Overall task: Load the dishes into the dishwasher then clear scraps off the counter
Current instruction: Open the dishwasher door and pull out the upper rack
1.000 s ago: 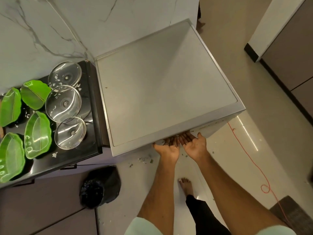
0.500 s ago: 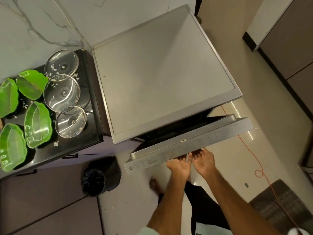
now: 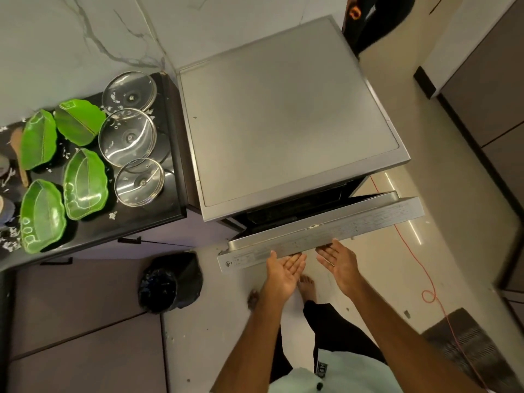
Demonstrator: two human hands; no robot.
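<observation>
A steel dishwasher (image 3: 283,117) stands right of the black counter (image 3: 147,222). Its door (image 3: 354,225) is tilted partly open, top edge forward. Palm up, my left hand (image 3: 283,272) lies under the door's front edge with straight fingers. My right hand (image 3: 338,260) is also palm up, fingertips under the same edge. Several green leaf-shaped plates (image 3: 85,184) and three glass lids (image 3: 127,137) lie on the counter. White scraps (image 3: 113,215) are scattered among them.
A bin lined with a black bag (image 3: 167,282) stands on the floor left of my feet. An orange cable (image 3: 419,268) runs across the floor at the right, ending near a dark mat (image 3: 470,347). A wooden spoon (image 3: 19,160) lies at the counter's far left.
The dishwasher door went from closed to partly open, swinging down toward me. Both hands moved back with its top edge and have spread slightly apart.
</observation>
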